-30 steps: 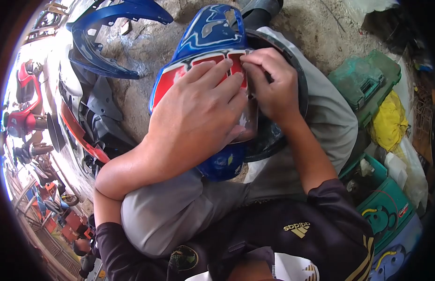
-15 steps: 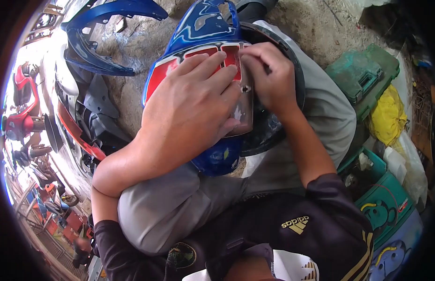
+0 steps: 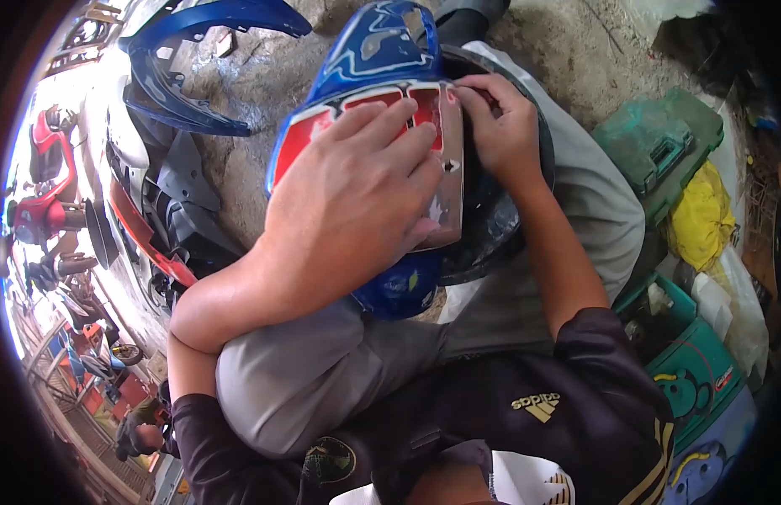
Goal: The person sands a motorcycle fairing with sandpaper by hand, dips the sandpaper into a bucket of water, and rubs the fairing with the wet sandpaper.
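Observation:
A glossy blue motorcycle body panel (image 3: 369,52) with white and dark graphics lies across my lap. On its side is a decal (image 3: 449,198) with red windows, white and black outlines and a brownish-grey right strip. My left hand (image 3: 344,198) rests flat on the decal, fingers stretched out and slightly apart, covering its middle. At the decal's upper right edge, thumb and forefinger of my right hand (image 3: 504,130) pinch its corner. Under the panel sits a black round rimmed object (image 3: 500,231), partly hidden by the panel and my right hand.
A curved blue fairing piece (image 3: 155,80) lies at upper left, near dark plastic panels (image 3: 184,181) and an orange-red trim piece (image 3: 138,223). On the right are a green tool case (image 3: 651,139), a yellow cloth-like bundle (image 3: 701,215) and a green bin (image 3: 693,362). Another person (image 3: 142,433) is at lower left.
The whole view has shifted slightly, so things sit a little to the right. My right fingers stay at the decal's upper right edge, and my left hand stays flat on it.

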The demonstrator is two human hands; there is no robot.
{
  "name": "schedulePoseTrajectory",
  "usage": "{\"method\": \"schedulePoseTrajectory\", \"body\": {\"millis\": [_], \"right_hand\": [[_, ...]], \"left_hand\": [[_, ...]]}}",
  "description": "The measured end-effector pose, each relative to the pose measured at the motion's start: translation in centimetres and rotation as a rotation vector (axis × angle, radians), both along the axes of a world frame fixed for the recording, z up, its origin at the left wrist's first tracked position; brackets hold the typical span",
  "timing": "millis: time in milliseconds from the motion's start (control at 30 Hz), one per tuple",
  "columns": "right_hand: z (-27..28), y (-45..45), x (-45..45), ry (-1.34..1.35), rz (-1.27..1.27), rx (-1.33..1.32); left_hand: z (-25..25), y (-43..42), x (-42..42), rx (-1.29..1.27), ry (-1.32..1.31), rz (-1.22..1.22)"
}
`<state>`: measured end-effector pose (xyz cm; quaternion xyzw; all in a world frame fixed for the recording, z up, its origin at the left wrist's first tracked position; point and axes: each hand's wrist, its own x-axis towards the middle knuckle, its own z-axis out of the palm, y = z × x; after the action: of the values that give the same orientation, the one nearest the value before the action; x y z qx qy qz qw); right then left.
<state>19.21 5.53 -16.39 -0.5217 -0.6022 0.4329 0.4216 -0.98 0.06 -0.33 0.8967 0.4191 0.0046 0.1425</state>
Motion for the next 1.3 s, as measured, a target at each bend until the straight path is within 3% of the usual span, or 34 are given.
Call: {"method": "schedulePoseTrajectory", "body": {"millis": [67,167,233,300,400,533,633,733,867,967,1067,1100,1200,1300], "right_hand": [[-0.4,0.0,0.4,-0.064,-0.013,-0.034],[3.6,-1.7,-0.8,-0.024,0.108,0.252],[-0.7,-0.5,0.1,0.064,-0.011,-0.011],[-0.2,0.2,-0.2,0.111,-0.071,-0.149],[4.1,-1.8,-0.9,-0.012,0.125,0.244],[-1.0,0.8,0.3,-0.017,0.018,0.043],[3.9,-1.7,-1.3,-0.017,0.108,0.273],[-0.6,0.8,-0.1,-0.048,-0.043,0.037],[4.1,-1.4,-1.4,-0.002,0.109,0.297],[1.4,1.3,-0.9,0.064,-0.034,-0.051],[4.3,-1.9,-1.0,0.013,0.094,0.134],[2.8,-1.5,-0.8,0.011,0.077,0.189],[1.3,0.3,-0.6,-0.068,-0.069,-0.024],[2.9,-2.1,-1.1,-0.009,0.062,0.279]], "left_hand": [[0.2,0.2,0.0,0.008,-0.001,0.004],[0.1,0.0,0.0,-0.022,-0.009,0.005],[0.0,0.1,-0.1,-0.014,-0.015,0.008],[0.3,-0.2,-0.1,-0.005,-0.005,0.005],[0.0,0.0,-0.2,-0.021,0.0,0.002],[0.2,0.2,-0.3,-0.016,0.011,-0.016],[0.1,0.4,-0.3,0.003,-0.003,-0.008],[0.1,0.0,-0.3,-0.016,-0.006,0.0],[-0.2,-0.2,-0.3,-0.012,0.002,-0.009],[0.1,-0.4,-0.1,0.007,0.016,-0.014],[0.1,0.3,0.1,-0.001,0.016,-0.017],[0.1,0.0,0.1,-0.023,0.015,-0.017],[0.2,0.0,0.1,-0.025,0.012,-0.013],[0.0,0.1,0.0,-0.02,0.017,-0.003]]}}
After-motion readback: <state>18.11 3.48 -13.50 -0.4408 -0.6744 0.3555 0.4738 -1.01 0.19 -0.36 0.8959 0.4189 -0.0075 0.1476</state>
